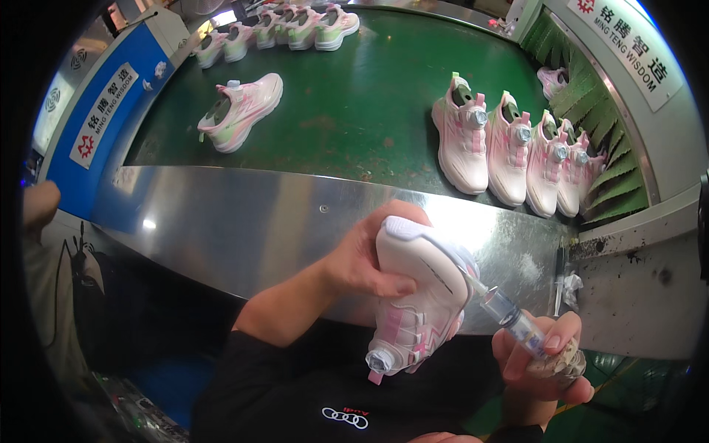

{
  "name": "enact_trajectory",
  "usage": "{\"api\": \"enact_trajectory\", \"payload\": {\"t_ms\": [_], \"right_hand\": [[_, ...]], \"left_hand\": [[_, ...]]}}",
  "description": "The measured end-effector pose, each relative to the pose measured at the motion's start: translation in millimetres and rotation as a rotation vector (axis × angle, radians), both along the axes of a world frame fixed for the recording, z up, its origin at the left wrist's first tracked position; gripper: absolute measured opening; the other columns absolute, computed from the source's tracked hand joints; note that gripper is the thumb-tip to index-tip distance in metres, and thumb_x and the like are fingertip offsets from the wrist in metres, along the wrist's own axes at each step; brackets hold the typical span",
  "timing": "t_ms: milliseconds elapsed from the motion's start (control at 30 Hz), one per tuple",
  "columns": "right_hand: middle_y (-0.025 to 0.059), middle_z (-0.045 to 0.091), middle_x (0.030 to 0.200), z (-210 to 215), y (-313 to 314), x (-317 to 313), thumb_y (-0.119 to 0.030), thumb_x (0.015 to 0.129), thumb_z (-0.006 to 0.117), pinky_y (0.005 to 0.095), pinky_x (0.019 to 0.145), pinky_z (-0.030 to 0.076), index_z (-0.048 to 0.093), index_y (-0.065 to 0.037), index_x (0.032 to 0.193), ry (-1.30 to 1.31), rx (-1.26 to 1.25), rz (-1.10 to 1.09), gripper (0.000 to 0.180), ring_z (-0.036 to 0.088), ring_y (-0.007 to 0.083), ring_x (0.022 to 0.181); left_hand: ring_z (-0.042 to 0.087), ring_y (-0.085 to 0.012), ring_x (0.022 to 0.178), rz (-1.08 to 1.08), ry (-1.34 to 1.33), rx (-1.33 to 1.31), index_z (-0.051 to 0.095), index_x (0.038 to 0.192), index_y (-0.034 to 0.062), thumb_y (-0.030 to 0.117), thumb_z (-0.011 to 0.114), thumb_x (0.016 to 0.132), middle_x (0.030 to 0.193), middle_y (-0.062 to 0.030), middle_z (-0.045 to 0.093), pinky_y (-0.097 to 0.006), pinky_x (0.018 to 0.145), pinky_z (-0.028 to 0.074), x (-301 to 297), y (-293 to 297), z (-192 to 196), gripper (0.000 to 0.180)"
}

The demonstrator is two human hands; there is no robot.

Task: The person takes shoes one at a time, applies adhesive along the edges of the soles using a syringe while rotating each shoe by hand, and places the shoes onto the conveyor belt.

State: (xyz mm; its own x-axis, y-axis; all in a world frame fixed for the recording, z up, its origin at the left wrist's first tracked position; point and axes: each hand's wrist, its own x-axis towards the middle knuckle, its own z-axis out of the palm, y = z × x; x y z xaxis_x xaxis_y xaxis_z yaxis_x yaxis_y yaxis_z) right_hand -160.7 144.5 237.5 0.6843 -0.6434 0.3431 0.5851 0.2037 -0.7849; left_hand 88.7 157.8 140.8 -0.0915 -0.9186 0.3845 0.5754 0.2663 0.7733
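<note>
My left hand (pixel 362 258) grips a white and pink sneaker (pixel 421 277) around its toe, thumb across the upper. The shoe is tipped toe up, with its dial closure and pink tab toward me. My right hand (pixel 521 369) holds a clear syringe (pixel 509 317), fingers wrapped around its barrel and a beige, crumpled-looking lump (pixel 565 365) at its rear end. The syringe's pale nozzle points at the edge where sole and upper meet; it seems to touch there, though exact contact is hard to tell.
Beyond a metal ledge (pixel 273 214) lies a green conveyor belt (pixel 354 96). One sneaker (pixel 244 111) lies on it at left, several stand at right beside a green strip curtain (pixel 617 148), and more line the far left. Another person's hand (pixel 40 203) shows at the left edge.
</note>
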Motion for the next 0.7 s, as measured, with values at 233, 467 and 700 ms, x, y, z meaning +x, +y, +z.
{"api": "enact_trajectory", "payload": {"t_ms": [233,467,700], "right_hand": [[0.0111,0.058,0.061,5.7,-0.4,18.6,-0.055,0.078,0.062,0.0253,0.043,0.030,0.045,-0.010,0.101,0.084,-0.100,-0.019,0.053,0.039,0.0145,0.049],[0.0121,0.056,0.060,9.2,6.6,22.6,-0.055,0.080,0.059,0.0255,0.043,0.030,0.045,-0.009,0.101,0.191,-0.020,-0.118,0.052,0.041,0.0164,0.050],[0.0143,0.058,0.064,7.7,2.2,19.6,-0.053,0.081,0.059,0.0261,0.044,0.031,0.045,-0.008,0.102,0.159,-0.095,-0.029,0.052,0.043,0.0184,0.055]], "left_hand": [[0.058,-0.0258,0.099,-0.037,-0.089,-0.085,0.047,0.115,0.0054,-0.001,0.076,0.057,0.105,-0.0178,0.057,-0.037,0.082,0.048,-1.3,4.8,13.1,0.064],[0.055,-0.0262,0.104,-0.013,-0.178,-0.091,0.048,0.115,0.0051,0.000,0.076,0.057,0.108,-0.0180,0.056,-0.038,0.086,0.046,0.2,9.6,19.6,0.064],[0.057,-0.0252,0.102,-0.014,-0.104,-0.005,0.048,0.113,0.0048,0.000,0.075,0.056,0.107,-0.0166,0.057,-0.038,0.086,0.046,-2.8,13.0,23.4,0.063]]}}
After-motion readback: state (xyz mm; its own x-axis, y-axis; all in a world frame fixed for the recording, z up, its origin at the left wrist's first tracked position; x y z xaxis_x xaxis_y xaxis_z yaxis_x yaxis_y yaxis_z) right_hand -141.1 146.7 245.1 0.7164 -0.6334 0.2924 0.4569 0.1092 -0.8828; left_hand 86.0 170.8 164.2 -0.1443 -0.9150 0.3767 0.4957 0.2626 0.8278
